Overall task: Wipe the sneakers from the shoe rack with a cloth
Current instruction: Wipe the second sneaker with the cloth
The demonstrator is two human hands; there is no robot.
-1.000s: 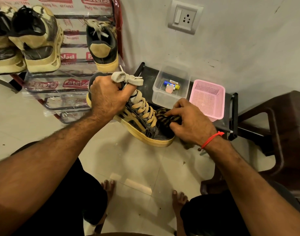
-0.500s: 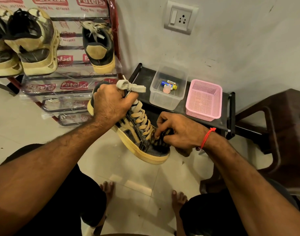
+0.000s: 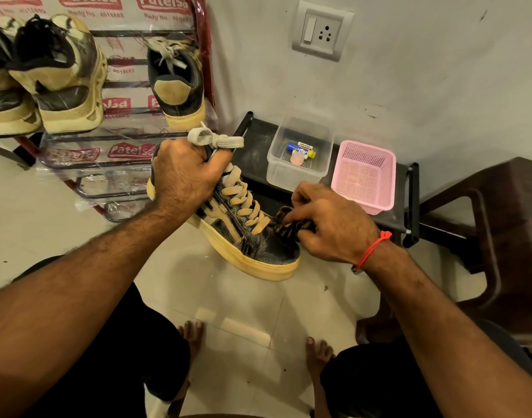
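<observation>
A black sneaker [image 3: 252,245] with tan laces and a yellowed sole hangs in mid-air at the centre, toe pointing down to the right. My left hand [image 3: 186,173] grips its heel and collar. My right hand [image 3: 328,224] presses a bunched dark patterned cloth [image 3: 285,224] against the toe's far side; most of the cloth is hidden under my fingers. The shoe rack [image 3: 120,152] at the upper left carries the matching black sneaker [image 3: 177,82] and a bulky beige-and-black pair [image 3: 62,76].
A low black bench [image 3: 258,146] against the wall holds a clear plastic tub [image 3: 297,173] with small items and a pink mesh basket [image 3: 364,176]. A brown plastic chair [image 3: 493,236] stands at the right. My bare feet rest on the tiled floor below.
My right hand has rubbed the cloth over the toe, sliding toward the laces and then back to the toe's far side. My left hand keeps its grip; the sneaker has shifted slightly.
</observation>
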